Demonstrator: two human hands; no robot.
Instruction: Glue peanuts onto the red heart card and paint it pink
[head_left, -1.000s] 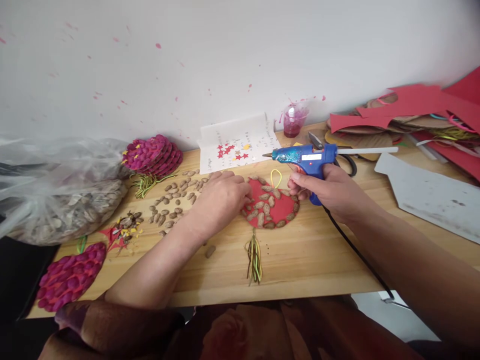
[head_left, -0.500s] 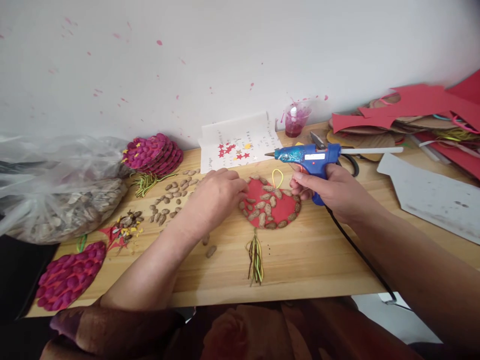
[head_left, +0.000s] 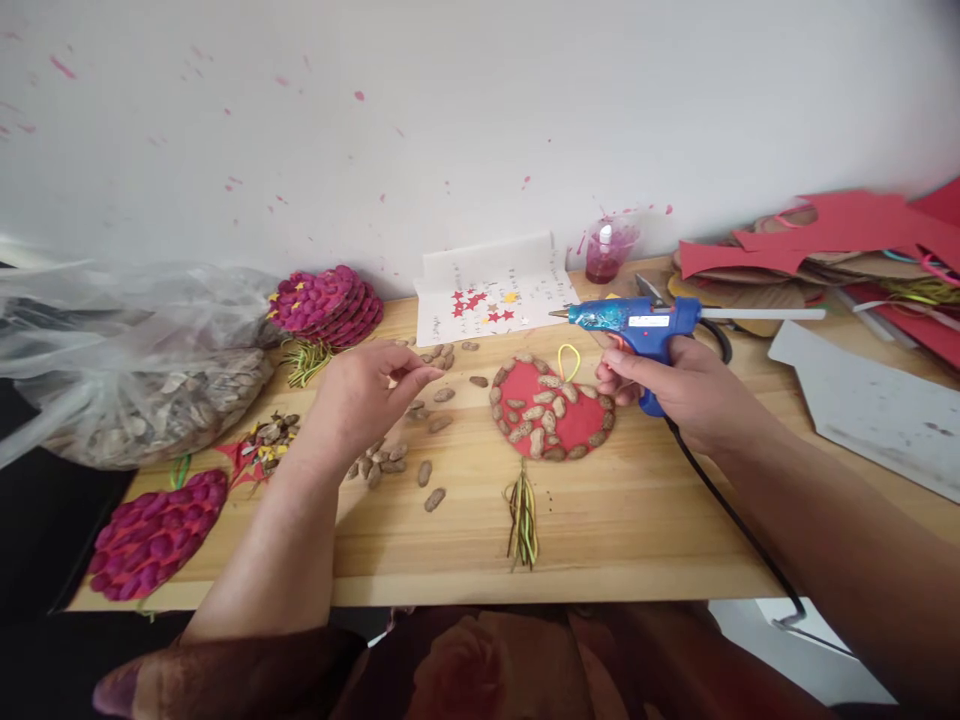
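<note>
Wooden table point(head_left: 450, 565); right hand point(head_left: 694, 392) closed around glue gun point(head_left: 654, 322); left hand point(head_left: 361, 395) half-curled near peanuts point(head_left: 392, 464); hold unclear

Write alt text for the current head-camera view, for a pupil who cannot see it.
A person's right hand grips a blue glue gun near a rounded red piece edged with peanuts, a tassel below it. The left hand hovers over loose peanuts on a wooden table. Behind, small stars lie on white paper.

Peanuts point(head_left: 434, 499) (loose) on wooden table point(head_left: 615, 530)
</note>
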